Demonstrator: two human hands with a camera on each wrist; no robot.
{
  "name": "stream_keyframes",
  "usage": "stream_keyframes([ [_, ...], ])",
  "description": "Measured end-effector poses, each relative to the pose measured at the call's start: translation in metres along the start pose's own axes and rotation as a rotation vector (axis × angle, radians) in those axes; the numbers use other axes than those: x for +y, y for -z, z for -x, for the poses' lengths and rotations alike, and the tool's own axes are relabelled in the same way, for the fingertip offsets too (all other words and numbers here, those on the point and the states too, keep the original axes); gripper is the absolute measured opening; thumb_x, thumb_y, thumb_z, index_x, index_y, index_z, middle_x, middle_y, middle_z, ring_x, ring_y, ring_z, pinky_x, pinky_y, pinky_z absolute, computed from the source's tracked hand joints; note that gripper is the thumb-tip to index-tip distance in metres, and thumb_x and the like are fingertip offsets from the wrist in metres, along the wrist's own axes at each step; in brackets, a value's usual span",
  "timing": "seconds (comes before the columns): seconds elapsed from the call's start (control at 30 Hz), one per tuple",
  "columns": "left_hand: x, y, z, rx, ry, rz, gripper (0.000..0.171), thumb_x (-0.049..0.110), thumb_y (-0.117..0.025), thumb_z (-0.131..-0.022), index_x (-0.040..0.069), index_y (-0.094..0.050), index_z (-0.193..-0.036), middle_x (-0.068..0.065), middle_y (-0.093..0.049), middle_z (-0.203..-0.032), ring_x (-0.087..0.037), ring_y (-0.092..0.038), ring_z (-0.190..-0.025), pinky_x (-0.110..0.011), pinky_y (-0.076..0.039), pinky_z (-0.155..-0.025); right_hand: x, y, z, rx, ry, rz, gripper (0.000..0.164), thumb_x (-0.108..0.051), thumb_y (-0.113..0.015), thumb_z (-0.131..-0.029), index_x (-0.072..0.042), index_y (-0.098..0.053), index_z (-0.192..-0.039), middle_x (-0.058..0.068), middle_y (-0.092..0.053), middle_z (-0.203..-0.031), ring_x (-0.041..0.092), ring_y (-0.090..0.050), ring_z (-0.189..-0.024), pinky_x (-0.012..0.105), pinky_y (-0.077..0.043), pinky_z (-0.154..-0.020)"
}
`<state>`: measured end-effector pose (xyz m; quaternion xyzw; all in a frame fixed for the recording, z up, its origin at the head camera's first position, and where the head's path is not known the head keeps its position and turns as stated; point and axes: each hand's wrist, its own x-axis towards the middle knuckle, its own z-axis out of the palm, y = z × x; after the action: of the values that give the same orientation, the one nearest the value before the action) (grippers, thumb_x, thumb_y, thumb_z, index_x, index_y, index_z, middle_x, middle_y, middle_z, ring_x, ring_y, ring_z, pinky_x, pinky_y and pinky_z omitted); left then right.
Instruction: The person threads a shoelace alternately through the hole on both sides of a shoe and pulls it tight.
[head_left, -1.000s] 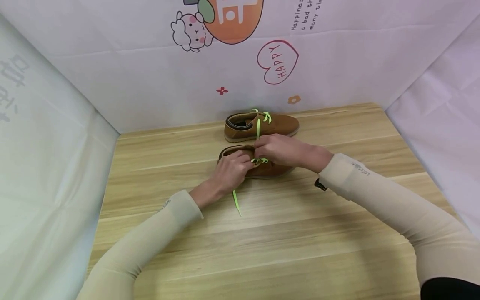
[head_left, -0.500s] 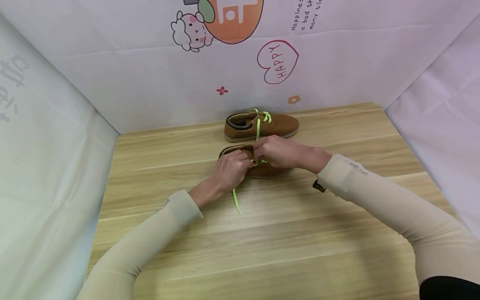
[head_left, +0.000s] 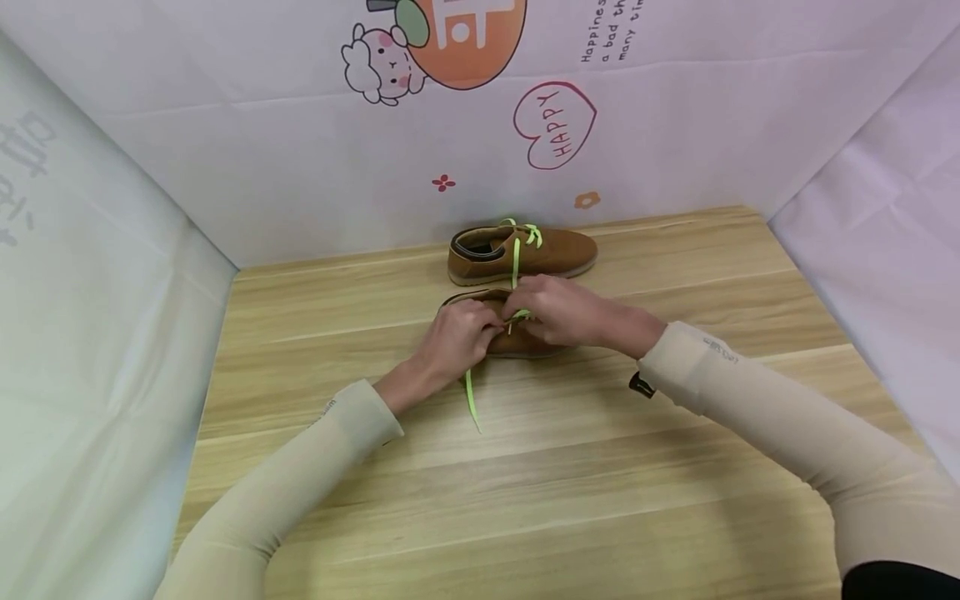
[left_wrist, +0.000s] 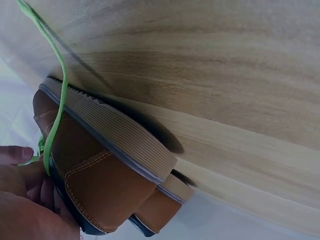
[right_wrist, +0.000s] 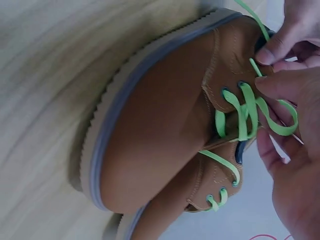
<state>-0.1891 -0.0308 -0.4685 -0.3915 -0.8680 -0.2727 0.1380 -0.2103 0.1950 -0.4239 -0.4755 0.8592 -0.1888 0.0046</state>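
The nearer brown leather shoe stands between my hands, its toe pointing right. My left hand grips the shoe's upper edge near the top eyelets. In the left wrist view, a green shoelace drapes from beside its fingers over the shoe's side. My right hand pinches a looped green shoelace by the eyelets. Beside its thumb, in the right wrist view, a short lace tip shows at the shoe's edge. Whether the tip passes through an eyelet cannot be seen clearly.
Behind stands a matching brown shoe, its loose green lace hanging toward the nearer one. Both are on a wood-grain table. A printed white cloth rises along the back edge.
The right hand has shifted slightly down, close against the left hand's fingertips. My left hand's fingers have changed their hold on the shoe's edge. A lace tip now shows between the hands.
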Motion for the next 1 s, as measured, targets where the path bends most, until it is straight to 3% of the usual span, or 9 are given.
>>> stream_keyframes([
  [0.2, 0.001, 0.004, -0.003, -0.057, 0.106, 0.051, 0.007, 0.005, -0.077, -0.096, 0.005, -0.084, -0.097, -0.005, -0.081, -0.093, -0.017, -0.076, -0.086, -0.033, -0.060, -0.079, 0.002, -0.011, 0.004, 0.117, 0.069, 0.068, 0.028, 0.004, -0.088, -0.082, -0.007, -0.075, -0.103, 0.004, -0.074, -0.101, 0.023, -0.066, -0.095, 0.042, -0.055, -0.084],
  [0.47, 0.001, 0.012, -0.013, -0.162, 0.250, 0.124, 0.009, 0.007, -0.076, -0.098, 0.007, -0.085, -0.100, -0.003, -0.082, -0.097, -0.010, -0.069, -0.077, -0.027, -0.054, -0.072, 0.004, -0.022, 0.007, 0.193, 0.124, 0.148, 0.025, -0.001, -0.091, -0.081, -0.008, -0.079, -0.101, 0.004, -0.077, -0.101, 0.025, -0.067, -0.099, 0.041, -0.055, -0.085],
  [0.8, 0.000, 0.014, -0.014, -0.192, 0.286, 0.130, 0.009, 0.011, -0.076, -0.099, 0.008, -0.085, -0.099, -0.002, -0.081, -0.091, -0.009, -0.065, -0.071, -0.024, -0.050, -0.066, 0.007, -0.035, 0.008, 0.284, 0.190, 0.174, 0.008, -0.006, -0.084, -0.090, -0.007, -0.080, -0.097, 0.006, -0.076, -0.103, 0.025, -0.067, -0.099, 0.041, -0.053, -0.083],
  [1.0, 0.001, 0.013, -0.014, -0.180, 0.288, 0.139, 0.008, 0.012, -0.078, -0.097, 0.008, -0.085, -0.097, -0.001, -0.080, -0.087, -0.008, -0.068, -0.071, -0.023, -0.052, -0.065, 0.004, -0.037, 0.015, 0.374, 0.213, 0.205, 0.005, -0.005, -0.080, -0.093, -0.009, -0.080, -0.095, 0.009, -0.075, -0.114, 0.028, -0.067, -0.112, 0.046, -0.053, -0.096],
])
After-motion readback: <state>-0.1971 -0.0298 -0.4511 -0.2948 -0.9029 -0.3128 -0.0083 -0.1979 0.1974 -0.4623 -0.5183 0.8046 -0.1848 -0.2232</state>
